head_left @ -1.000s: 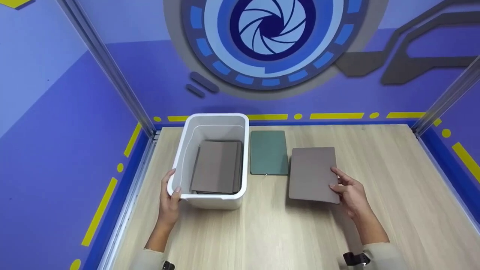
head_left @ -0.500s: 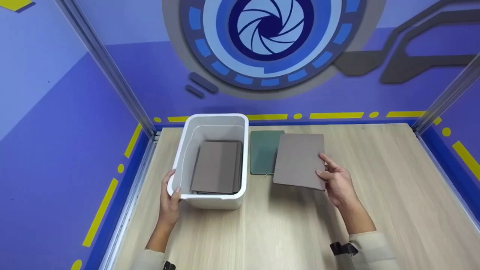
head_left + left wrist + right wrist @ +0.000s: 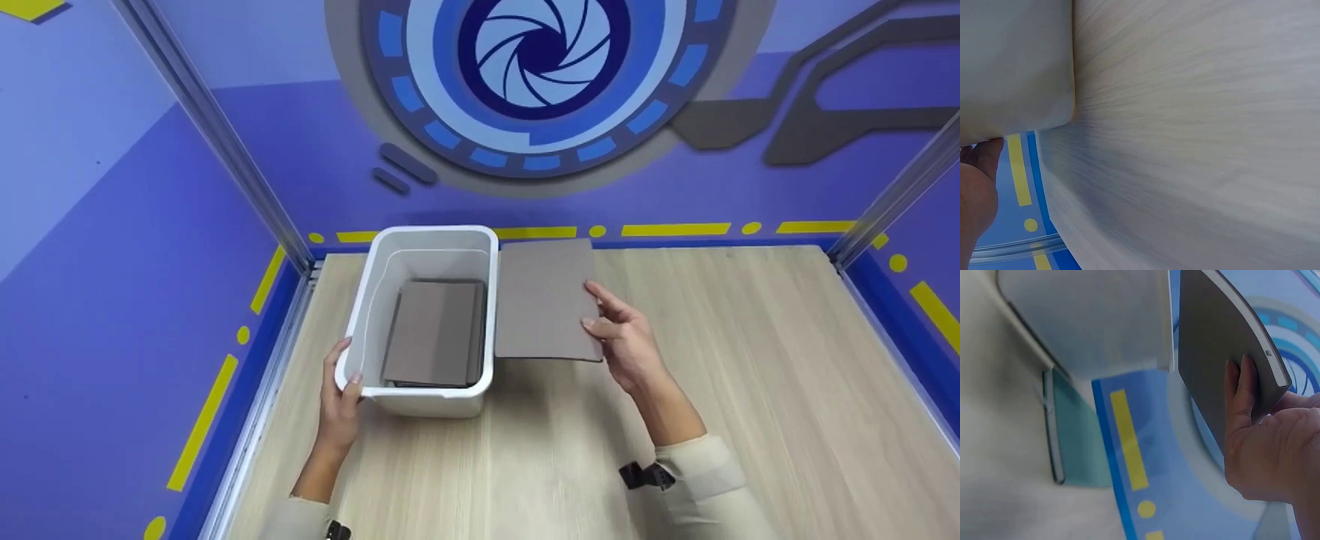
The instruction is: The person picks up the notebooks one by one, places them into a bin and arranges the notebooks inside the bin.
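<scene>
My right hand [image 3: 634, 341] pinches a grey-brown notebook [image 3: 546, 300] by its right edge, thumb on the upper cover and fingers beneath. The notebook is held up off the table, its left edge right at the rim of the white bin [image 3: 490, 315]. In the right wrist view its pale page edges show. My left hand [image 3: 341, 405] grips the bin's near left corner, thumb over the rim. Inside the bin lies a stack of grey-brown notebooks [image 3: 431, 334]. A green notebook [image 3: 1075, 433] lies on the table beside the bin; the held one hides it in the head view.
The bin stands at the back left of a wooden table [image 3: 750, 375]. A blue-purple wall [image 3: 675, 195] with yellow marks rises behind the table, and side panels flank it. A metal post [image 3: 217, 135] stands at the left corner.
My right hand has carried the grey-brown notebook leftward and away from me, over the green notebook to the bin's right rim. My left hand has stayed on the bin.
</scene>
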Motion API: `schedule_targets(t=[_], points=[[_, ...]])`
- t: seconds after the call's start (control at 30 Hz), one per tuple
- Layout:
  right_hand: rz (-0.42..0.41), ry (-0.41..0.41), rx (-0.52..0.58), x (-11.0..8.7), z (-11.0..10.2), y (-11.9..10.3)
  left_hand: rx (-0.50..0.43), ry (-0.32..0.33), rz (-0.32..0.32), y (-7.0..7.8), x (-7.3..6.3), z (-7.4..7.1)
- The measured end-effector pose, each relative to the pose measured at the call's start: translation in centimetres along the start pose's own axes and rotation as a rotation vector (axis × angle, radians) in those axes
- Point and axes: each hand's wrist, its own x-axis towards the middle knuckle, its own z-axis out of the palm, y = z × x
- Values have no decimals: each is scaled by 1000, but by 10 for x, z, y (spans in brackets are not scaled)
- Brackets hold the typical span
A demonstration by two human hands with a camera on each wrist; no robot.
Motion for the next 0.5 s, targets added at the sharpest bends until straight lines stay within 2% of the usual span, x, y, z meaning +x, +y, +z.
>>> schedule_targets(t=[0.2, 0.5], points=[[-4, -56, -6, 11, 28, -1, -3, 2, -14, -1, 1, 1], [31, -75, -64, 28, 81, 7, 19, 17, -14, -3, 0, 0]])
